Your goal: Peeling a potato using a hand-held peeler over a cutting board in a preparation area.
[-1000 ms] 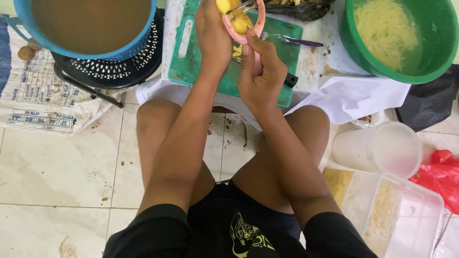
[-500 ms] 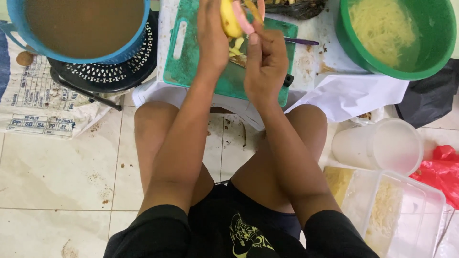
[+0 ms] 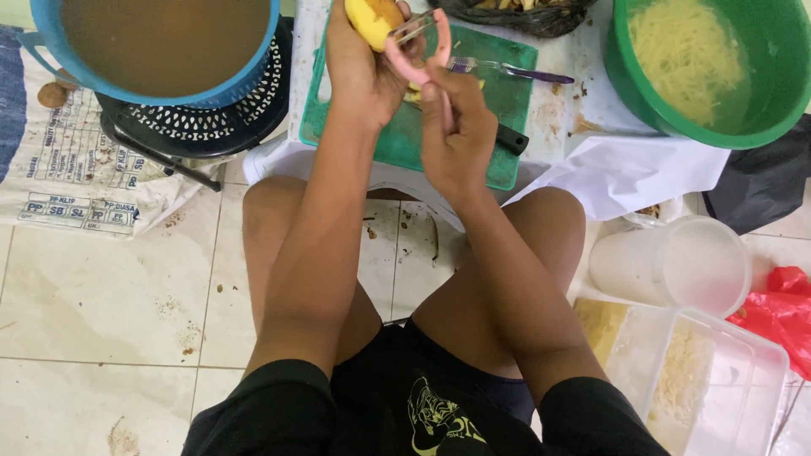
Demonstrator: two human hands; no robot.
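Left hand (image 3: 359, 72) gripped yellow potato (image 3: 374, 19) above green cutting board (image 3: 355, 127); right hand (image 3: 456, 135) clutched pink peeler (image 3: 420, 52), blade back at potato's top after half-second-earlier downstroke: another peeling pass starting, likely.

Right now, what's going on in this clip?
A seated person is peeling a yellow potato. The left hand holds it above the green plastic cutting board, while the right hand works a pink Y-shaped peeler against it. A purple-handled fork lies on the board; a green plastic basin of pale shreds in water sits to the right.
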